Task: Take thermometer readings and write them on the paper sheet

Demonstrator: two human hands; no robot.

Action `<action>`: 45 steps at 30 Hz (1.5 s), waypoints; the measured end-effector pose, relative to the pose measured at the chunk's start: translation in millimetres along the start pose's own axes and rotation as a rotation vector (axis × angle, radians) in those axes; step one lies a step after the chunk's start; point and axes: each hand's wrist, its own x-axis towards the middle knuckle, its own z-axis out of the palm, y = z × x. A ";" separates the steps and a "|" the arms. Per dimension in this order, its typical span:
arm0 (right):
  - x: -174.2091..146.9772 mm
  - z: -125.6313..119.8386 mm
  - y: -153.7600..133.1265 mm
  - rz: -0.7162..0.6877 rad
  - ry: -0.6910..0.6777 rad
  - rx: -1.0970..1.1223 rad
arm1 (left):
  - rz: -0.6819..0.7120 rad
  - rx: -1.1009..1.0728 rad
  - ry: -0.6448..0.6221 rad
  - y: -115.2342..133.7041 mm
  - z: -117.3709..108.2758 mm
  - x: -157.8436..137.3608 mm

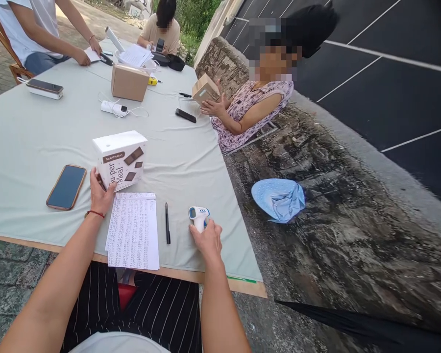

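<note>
My left hand is closed on the lower near corner of a white printed box, which stands slightly tilted on the tablecloth; its base is partly hidden by my fingers. My right hand is wrapped round the handle of a white and blue infrared thermometer, its small screen facing up, close to the table. Between my hands lie printed sheets of paper, overhanging the near edge, and a black pen. A smartphone in a brown case lies left of my left hand.
A cloth-covered table extends away from me. On it are a brown cardboard box, a white cabled device and a black phone-like object. A person at right holds a small carton. A blue hat lies beyond the right edge.
</note>
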 end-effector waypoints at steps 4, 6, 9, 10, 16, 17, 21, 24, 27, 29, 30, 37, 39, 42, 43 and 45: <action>1.3 -1.6 -12.0 0.071 0.022 0.161 | 0.056 -0.116 0.029 8.3 -4.3 1.3; -10.0 -3.0 -29.0 0.006 0.064 0.403 | 0.103 -0.156 0.013 11.0 -6.3 0.9; -41.2 -7.4 -69.4 -0.109 -0.019 0.880 | 0.089 -0.173 -0.075 8.5 -7.6 -0.5; -52.3 -9.1 -85.3 -0.133 -0.112 1.018 | 0.070 -0.154 -0.122 6.5 -7.5 -0.8; -80.7 -9.4 -164.0 -0.155 -0.484 1.429 | 0.174 0.023 -0.302 2.4 -6.9 3.1; -79.1 -7.4 -171.7 -0.151 -0.502 1.458 | 0.194 0.040 -0.310 2.7 -7.3 4.4; -69.8 1.0 -192.1 -0.177 -0.528 1.496 | 0.206 0.071 -0.334 1.6 -9.0 7.8; -66.8 4.8 -199.8 -0.172 -0.541 1.510 | 0.209 0.087 -0.333 0.4 -8.8 7.3; -67.8 6.5 -200.4 -0.150 -0.536 1.501 | 0.220 0.088 -0.344 2.5 -7.8 4.6; -68.7 7.1 -198.3 -0.145 -0.534 1.487 | 0.219 0.086 -0.356 5.7 -7.4 2.4; -69.0 7.4 -197.2 -0.142 -0.534 1.480 | 0.215 0.088 -0.360 7.3 -7.3 1.3; -69.6 8.5 -195.8 -0.130 -0.517 1.434 | 0.188 0.094 -0.348 8.3 -7.5 -4.0; -69.9 8.1 -196.3 -0.120 -0.524 1.433 | 0.178 0.097 -0.342 6.0 -7.8 -4.7; -70.4 6.7 -197.5 -0.111 -0.536 1.434 | 0.163 0.089 -0.342 3.6 -8.5 -4.9; -70.8 6.1 -198.1 -0.112 -0.533 1.440 | 0.158 0.080 -0.345 3.2 -8.8 -4.7; -72.5 4.3 -199.4 -0.112 -0.524 1.457 | 0.142 0.050 -0.354 2.3 -9.0 -4.4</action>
